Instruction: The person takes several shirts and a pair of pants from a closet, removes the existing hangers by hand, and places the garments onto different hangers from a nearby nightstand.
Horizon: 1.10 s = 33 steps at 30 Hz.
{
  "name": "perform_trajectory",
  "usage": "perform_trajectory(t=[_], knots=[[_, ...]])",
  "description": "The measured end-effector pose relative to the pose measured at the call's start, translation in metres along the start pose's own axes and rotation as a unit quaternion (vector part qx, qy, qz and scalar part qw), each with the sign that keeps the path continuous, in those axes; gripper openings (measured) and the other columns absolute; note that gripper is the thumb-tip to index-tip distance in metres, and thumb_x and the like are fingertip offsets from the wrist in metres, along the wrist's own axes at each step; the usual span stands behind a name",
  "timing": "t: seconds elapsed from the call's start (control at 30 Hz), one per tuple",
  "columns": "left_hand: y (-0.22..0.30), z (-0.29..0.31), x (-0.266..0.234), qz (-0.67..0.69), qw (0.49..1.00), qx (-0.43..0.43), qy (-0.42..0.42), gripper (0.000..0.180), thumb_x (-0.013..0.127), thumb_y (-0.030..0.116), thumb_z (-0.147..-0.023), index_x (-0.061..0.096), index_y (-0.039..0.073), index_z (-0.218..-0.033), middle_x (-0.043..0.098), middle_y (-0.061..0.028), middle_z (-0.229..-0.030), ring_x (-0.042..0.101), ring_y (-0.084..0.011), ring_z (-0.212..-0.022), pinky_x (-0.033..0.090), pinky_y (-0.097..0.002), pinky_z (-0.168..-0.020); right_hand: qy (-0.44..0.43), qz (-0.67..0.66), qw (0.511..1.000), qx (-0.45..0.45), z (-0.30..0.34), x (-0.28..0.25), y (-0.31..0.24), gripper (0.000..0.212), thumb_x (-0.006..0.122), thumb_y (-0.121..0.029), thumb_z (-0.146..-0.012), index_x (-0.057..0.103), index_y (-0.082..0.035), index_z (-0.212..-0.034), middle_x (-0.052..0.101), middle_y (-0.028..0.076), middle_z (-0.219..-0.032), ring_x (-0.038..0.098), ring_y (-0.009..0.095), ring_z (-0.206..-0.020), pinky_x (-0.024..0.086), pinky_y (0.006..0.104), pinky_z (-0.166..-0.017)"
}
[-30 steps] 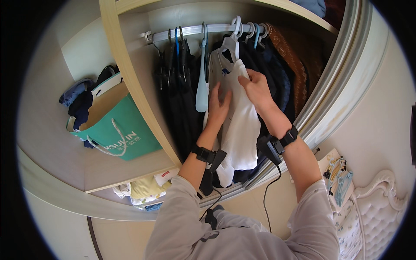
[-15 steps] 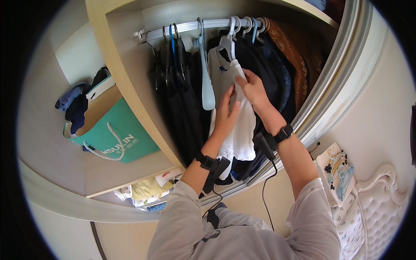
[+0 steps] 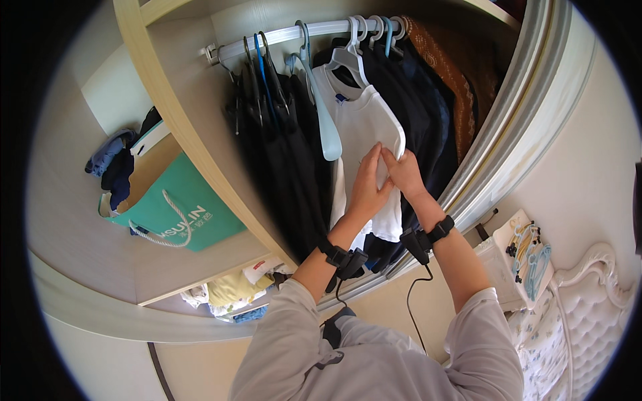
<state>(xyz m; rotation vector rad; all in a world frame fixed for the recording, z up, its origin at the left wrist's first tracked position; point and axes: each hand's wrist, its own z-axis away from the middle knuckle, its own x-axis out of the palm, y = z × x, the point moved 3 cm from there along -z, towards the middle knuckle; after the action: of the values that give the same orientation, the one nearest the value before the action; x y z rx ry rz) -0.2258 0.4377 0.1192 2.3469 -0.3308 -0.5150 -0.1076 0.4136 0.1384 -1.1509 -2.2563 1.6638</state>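
A white shirt [image 3: 361,123] hangs from a white hanger [image 3: 351,57] on the closet rail [image 3: 281,37]. My left hand [image 3: 369,187] is closed on the shirt's front, its fingers pointing up along the cloth. Right beside it, my right hand [image 3: 405,172] pinches the shirt near its right edge, and the fingertips of both hands nearly meet. Small fasteners or buttons cannot be made out under the fingers. Just left of the shirt, a bare light blue hanger [image 3: 328,130] dangles from the rail.
Dark trousers [image 3: 267,127] hang on the left and dark garments [image 3: 418,107] on the right, beside a brown patterned garment [image 3: 445,73]. A green paper bag [image 3: 200,214] with clothes stands in the left compartment. Spare hangers [image 3: 531,257] lie on a white stand at the right.
Both hands have moved down the white shirt from its shoulder area to its lower front edge. The shirt now faces me more openly, its neckline and shoulder uncovered.
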Motion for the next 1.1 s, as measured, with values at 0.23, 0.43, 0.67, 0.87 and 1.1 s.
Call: perform_trajectory(t=[0.23, 0.43, 0.67, 0.87, 1.1], knots=[[-0.013, 0.017, 0.008, -0.032, 0.999, -0.007, -0.024, 0.079, 0.067, -0.001, -0.074, 0.028, 0.002, -0.143, 0.041, -0.0213, -0.137, 0.041, -0.0363, -0.128, 0.035, -0.0386, -0.105, -0.005, 0.041, 0.997, 0.072, 0.021, -0.001, 0.034, 0.038, 0.064, -0.032, -0.081, 0.066, 0.004, -0.094, 0.067, 0.022, -0.078, 0.067, 0.034, -0.075, 0.051, 0.0377, -0.067], [-0.023, 0.039, 0.011, -0.049, 0.995, -0.033, -0.077, 0.079, 0.068, 0.0, -0.073, 0.028, -0.001, -0.141, 0.037, -0.0219, -0.14, 0.036, -0.039, -0.129, 0.033, -0.0416, -0.107, -0.035, 0.025, 0.991, 0.129, 0.058, 0.008, 0.06, 0.036, 0.065, -0.03, -0.079, 0.067, 0.003, -0.092, 0.067, 0.023, -0.081, 0.067, 0.036, -0.081, 0.051, 0.0388, -0.073], [0.011, 0.044, -0.006, -0.053, 0.997, -0.013, -0.061, 0.066, 0.067, 0.0, -0.074, 0.039, 0.0, -0.134, 0.043, -0.0204, -0.136, 0.04, -0.0362, -0.126, 0.035, -0.0396, -0.105, 0.021, 0.086, 0.996, 0.031, 0.077, -0.009, 0.035, 0.05, 0.066, -0.023, -0.077, 0.053, 0.004, -0.117, 0.061, 0.025, -0.104, 0.06, 0.038, -0.098, 0.048, 0.039, -0.083], [0.038, 0.048, -0.054, -0.179, 0.965, 0.13, 0.141, 0.053, 0.06, -0.002, -0.079, 0.045, 0.001, -0.13, 0.048, -0.018, -0.129, 0.043, -0.033, -0.123, 0.034, -0.0398, -0.104, 0.192, 0.099, 0.933, -0.287, 0.095, -0.033, -0.088, 0.041, 0.057, 0.008, -0.07, 0.054, 0.0, -0.11, 0.055, 0.018, -0.107, 0.052, 0.035, -0.099, 0.044, 0.0399, -0.084], [0.022, 0.034, -0.054, 0.048, 0.989, 0.015, 0.142, 0.045, 0.05, 0.0, -0.088, 0.04, -0.004, -0.132, 0.044, -0.0181, -0.132, 0.046, -0.0288, -0.12, 0.034, -0.0356, -0.103, 0.025, 0.015, 0.965, -0.26, 0.041, 0.026, -0.119, 0.039, 0.054, 0.005, -0.076, 0.055, -0.001, -0.115, 0.058, 0.019, -0.104, 0.054, 0.038, -0.096, 0.045, 0.0427, -0.083]])
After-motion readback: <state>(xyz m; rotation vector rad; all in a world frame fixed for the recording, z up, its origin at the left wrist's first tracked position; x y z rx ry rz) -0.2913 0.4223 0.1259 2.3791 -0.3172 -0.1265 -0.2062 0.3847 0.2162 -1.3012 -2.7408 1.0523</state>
